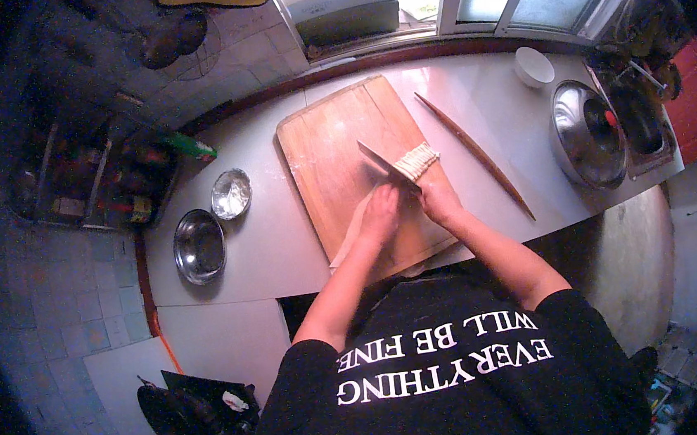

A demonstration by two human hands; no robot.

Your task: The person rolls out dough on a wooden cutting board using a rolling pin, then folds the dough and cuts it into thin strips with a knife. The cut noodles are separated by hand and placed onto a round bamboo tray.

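My right hand (441, 202) grips the handle of a kitchen knife (381, 160). Its blade slants up and left across a wooden cutting board (331, 163). Directly right of the blade lies a row of pale cut dough strips (417, 160), close to the board's right edge. My left hand (380, 211) holds down a folded dough sheet (350, 235) on the left of the knife, fingers bent near the blade. That sheet runs down toward the board's near left edge, partly hidden under my hand and forearm.
A tapered wooden rolling pin (473, 150) lies right of the board. Two metal bowls, a small one (231, 193) with white powder and a larger one (199, 246), stand left. At right are a white bowl (534, 67), a large metal basin (587, 134) and a sink (648, 123).
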